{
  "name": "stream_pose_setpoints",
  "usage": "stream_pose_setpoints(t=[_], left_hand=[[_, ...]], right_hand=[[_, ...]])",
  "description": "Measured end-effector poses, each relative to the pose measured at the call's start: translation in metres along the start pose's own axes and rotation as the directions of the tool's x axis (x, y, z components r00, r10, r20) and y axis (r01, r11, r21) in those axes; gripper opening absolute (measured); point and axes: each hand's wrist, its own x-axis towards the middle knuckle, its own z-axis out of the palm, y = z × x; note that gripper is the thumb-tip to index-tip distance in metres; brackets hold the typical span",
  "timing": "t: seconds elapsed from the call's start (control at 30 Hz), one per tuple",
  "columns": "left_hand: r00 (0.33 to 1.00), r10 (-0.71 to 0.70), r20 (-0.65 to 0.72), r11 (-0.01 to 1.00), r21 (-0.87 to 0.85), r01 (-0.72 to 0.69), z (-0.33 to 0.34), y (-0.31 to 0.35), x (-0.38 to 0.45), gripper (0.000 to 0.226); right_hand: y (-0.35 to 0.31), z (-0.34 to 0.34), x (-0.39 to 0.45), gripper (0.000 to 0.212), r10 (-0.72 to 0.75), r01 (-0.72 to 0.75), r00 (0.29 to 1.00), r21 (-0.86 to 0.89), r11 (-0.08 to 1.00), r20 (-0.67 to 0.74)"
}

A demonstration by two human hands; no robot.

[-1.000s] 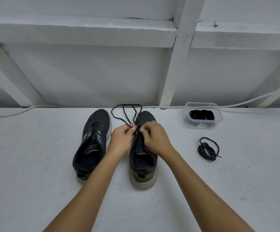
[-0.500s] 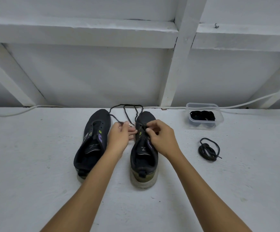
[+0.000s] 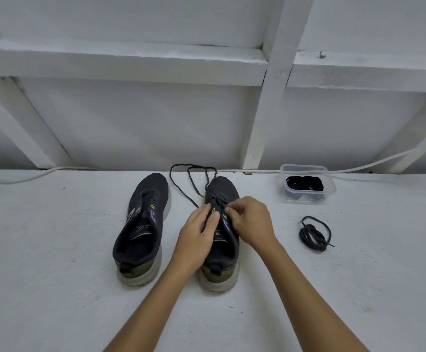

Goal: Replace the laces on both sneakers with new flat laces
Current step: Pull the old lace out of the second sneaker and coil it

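Both hands lower on right shoe than half second ago, left hand now nearer tongue.

Tabletop (image 3: 54, 250): pair side by side, heels toward person, for reach.
Left shoe (image 3: 143, 224): eyelets bare, unlaced.
Right shoe (image 3: 222, 250): partly laced, ends trailing past toe.
Left hand (image 3: 198, 235): fingers loosely extended, steadying upper.
Right hand (image 3: 251, 222): fingertips pinching lace (image 3: 192, 184) at eyelets.
Tub (image 3: 307, 182): dark laces inside, likely new.
Coil (image 3: 314, 233): lace set aside right, likely removed.
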Motion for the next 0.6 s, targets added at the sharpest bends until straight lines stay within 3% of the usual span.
stream_pose_setpoints(t=[0.17,0.33,0.6], left_hand=[[0.999,0.032,0.031,0.997,0.074,-0.034,0.000,0.000,0.003,0.044],[1.000,0.020,0.018,0.998,0.053,-0.021,0.000,0.001,0.004,0.042],[1.000,0.013,0.005,0.998,0.054,-0.014,0.001,0.004,0.002,0.042]], right_hand=[[-0.002,-0.009,0.008,0.006,-0.119,0.130,0.989,-0.145,0.981,0.084],[0.005,-0.015,0.008,0.008,0.022,-0.039,0.994,0.159,0.987,0.106],[0.002,-0.008,0.007,0.011,0.020,-0.025,0.997,0.069,0.997,0.070]])
